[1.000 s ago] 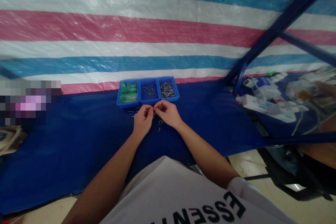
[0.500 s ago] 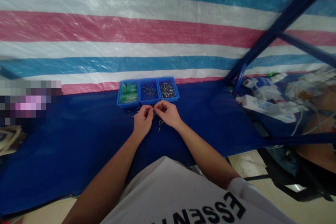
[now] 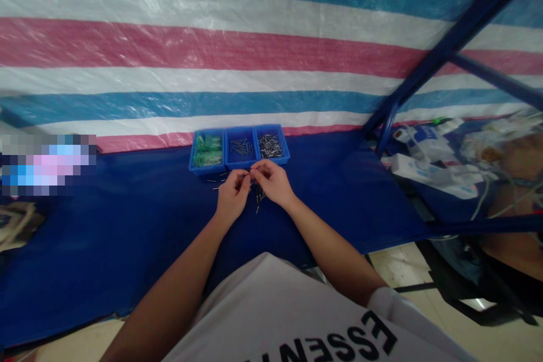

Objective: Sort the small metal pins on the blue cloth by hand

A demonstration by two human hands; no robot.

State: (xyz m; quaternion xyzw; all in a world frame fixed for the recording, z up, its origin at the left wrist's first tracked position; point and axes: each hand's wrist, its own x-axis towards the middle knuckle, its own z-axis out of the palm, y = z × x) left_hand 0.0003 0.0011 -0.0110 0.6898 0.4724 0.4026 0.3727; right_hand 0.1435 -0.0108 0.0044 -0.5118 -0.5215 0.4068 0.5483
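My left hand (image 3: 233,192) and my right hand (image 3: 272,182) meet fingertip to fingertip just in front of three joined blue bins. Both are closed in a pinch, and whatever lies between the fingertips is too small to name. Beneath and beside the right hand lie several thin dark metal pins (image 3: 258,199) on the blue surface. A few more thin pieces (image 3: 217,181) lie left of the left hand. The left bin (image 3: 207,168) holds green-and-clear packets, the middle bin (image 3: 241,163) a few dark pins, and the right bin (image 3: 278,159) a heap of shiny metal pins.
A blue cloth-like bed or table surface (image 3: 127,226) stretches to both sides. A striped plastic sheet (image 3: 237,51) hangs behind it. At right stand a blue metal frame (image 3: 407,85) and a white box (image 3: 436,175) among cables. Another person's arm (image 3: 521,164) shows at the far right edge.
Both hands have shifted very slightly to the right, their fingertips still together. The bins and scattered pins have stayed where they were.
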